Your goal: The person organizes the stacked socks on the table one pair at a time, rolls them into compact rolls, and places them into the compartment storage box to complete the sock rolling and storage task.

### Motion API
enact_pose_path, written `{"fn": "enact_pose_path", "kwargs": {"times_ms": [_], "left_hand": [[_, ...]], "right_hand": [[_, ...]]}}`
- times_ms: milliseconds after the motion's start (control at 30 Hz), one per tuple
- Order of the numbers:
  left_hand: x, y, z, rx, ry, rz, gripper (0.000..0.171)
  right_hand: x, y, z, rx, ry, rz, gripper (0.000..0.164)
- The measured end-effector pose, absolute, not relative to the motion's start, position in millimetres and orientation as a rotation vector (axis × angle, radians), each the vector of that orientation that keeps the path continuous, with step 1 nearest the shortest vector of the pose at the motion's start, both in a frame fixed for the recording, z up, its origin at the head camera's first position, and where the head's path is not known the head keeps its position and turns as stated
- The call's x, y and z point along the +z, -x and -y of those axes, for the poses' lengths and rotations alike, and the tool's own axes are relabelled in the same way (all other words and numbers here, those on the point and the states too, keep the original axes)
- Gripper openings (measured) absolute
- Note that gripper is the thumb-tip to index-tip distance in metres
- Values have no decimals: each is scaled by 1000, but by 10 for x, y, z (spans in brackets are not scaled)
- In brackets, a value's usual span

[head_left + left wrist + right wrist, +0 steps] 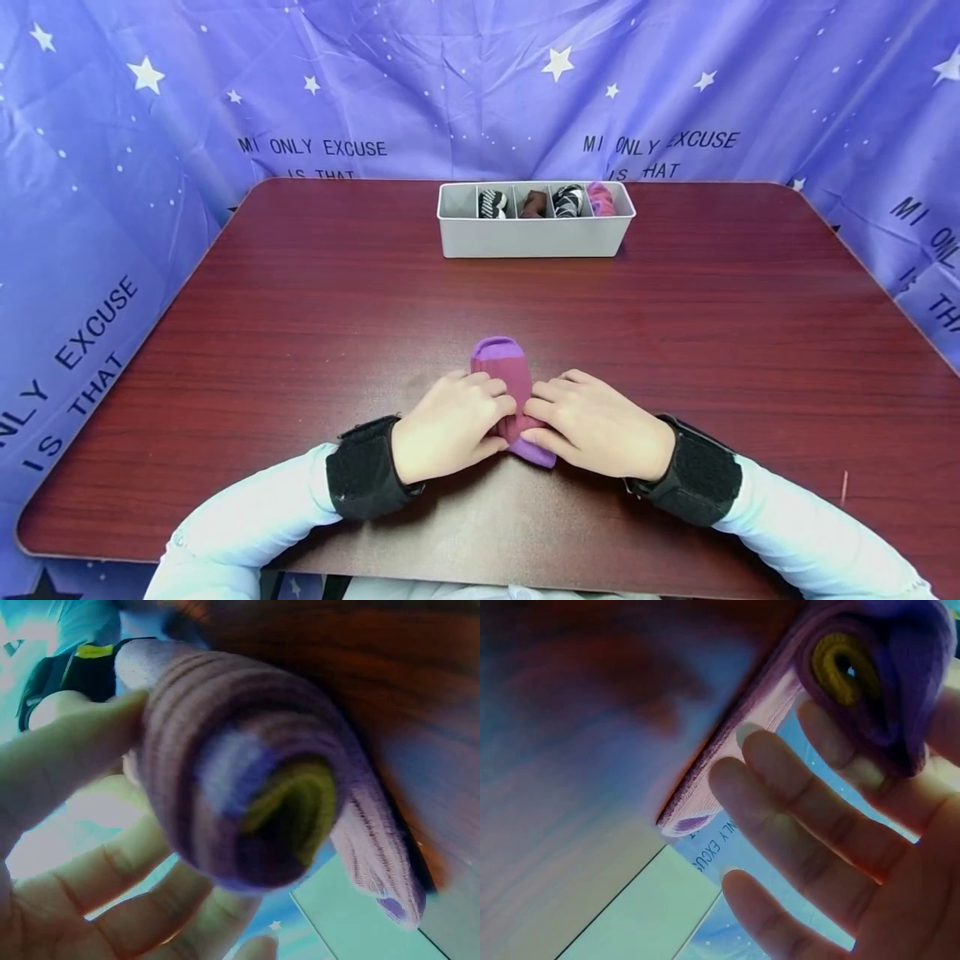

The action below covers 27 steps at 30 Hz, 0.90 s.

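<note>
A maroon sock with purple ends (pixel 510 371) lies on the table in front of the person, partly rolled up at the near end. The left hand (pixel 453 421) grips the roll from the left, its thumb and fingers around it. From the other side the right hand (pixel 600 421) pinches the same roll between thumb and fingers. In the left wrist view the roll (pixel 225 787) shows end-on, mustard yellow in its middle, with the flat part stretching away. The right wrist view shows the roll's other end (pixel 926 682), also with yellow inside. The hands partly cover the sock in the head view.
A light grey divided box (pixel 532 239) stands at the far side of the table (pixel 337 292). Its compartments hold a black-and-white striped bundle (pixel 492 204), a brown one (pixel 534 205), a black-and-grey one (pixel 567 201) and a pink-purple one (pixel 601 199); the leftmost compartment shows bare walls.
</note>
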<state>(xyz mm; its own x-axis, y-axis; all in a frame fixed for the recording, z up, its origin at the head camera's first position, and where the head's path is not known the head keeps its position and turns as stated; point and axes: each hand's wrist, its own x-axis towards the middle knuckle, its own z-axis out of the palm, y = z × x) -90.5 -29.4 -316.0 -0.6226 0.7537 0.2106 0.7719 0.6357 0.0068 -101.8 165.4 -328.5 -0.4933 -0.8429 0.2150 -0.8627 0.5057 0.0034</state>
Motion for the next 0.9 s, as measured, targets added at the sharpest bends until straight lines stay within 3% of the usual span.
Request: {"fn": "enact_pose_path", "kwargs": {"times_ms": [200, 467, 533, 667, 900], "left_hand": [[-3176, 944, 305, -231, 1273, 2667, 8], [-3220, 1012, 304, -330, 1204, 2627, 15], [-3223, 1011, 303, -310, 1188, 2630, 12], [-3226, 994, 310, -275, 1188, 2642, 6], [-3193, 966, 324, -172, 1195, 2683, 27]], "right_hand": [[-3299, 1028, -1657, 301, -1483, 2582, 19], [-3270, 1022, -1662, 353, -1465, 2642, 62], [-3272, 1023, -1663, 347, -1474, 2628, 60], [-3294, 1031, -1661, 312, -1482, 2560, 41], [-3305, 1055, -1663, 215, -1451, 2541, 25]]}}
